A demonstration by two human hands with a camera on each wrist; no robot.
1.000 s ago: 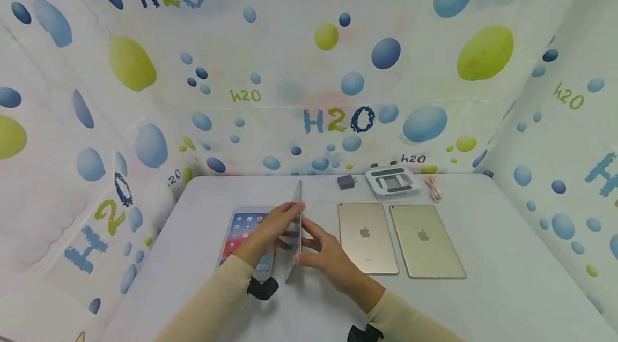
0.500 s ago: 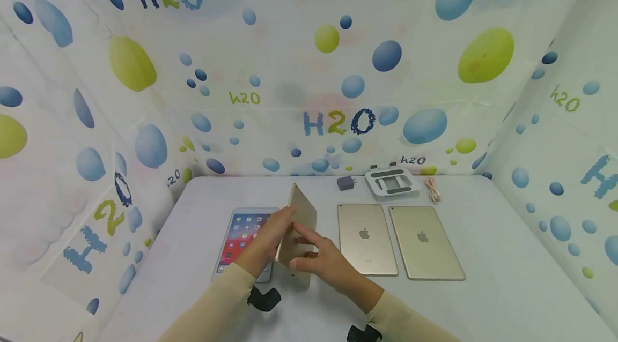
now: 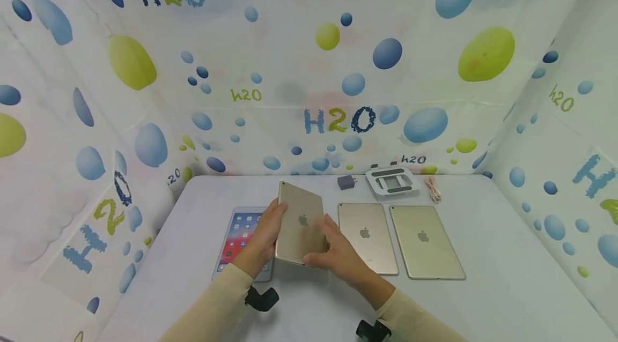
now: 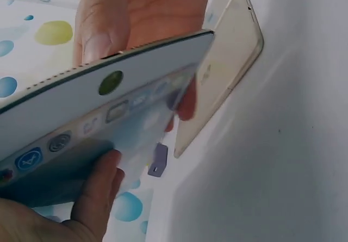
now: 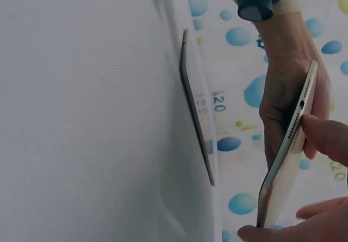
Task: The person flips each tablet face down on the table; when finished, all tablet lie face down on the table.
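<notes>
A gold tablet (image 3: 296, 232) is held up above the table, its back with the apple logo towards the head view. My left hand (image 3: 263, 235) grips its left edge, thumb on the back and fingers on the lit screen, which shows app icons in the left wrist view. At the lower right corner, my right hand (image 3: 345, 256) holds the tablet, thumb at the bottom edge and fingers at the right side. Behind my left hand, a white-framed tablet (image 3: 236, 237) lies screen up, partly covered. Two gold tablets, one nearer (image 3: 365, 245) and one farther right (image 3: 427, 248), lie back up.
Along the back of the white table (image 3: 487, 224) are a dark charger plug (image 3: 346, 182), a white folding stand (image 3: 392, 180) and a coiled pale cable (image 3: 433, 189). A patterned sheet (image 3: 289, 58) hangs behind the table and at both sides.
The held tablet has turned from edge-on to showing its back, and it is lifted a little. My right hand has shifted slightly right with it. The tablets on the table have stayed put.
</notes>
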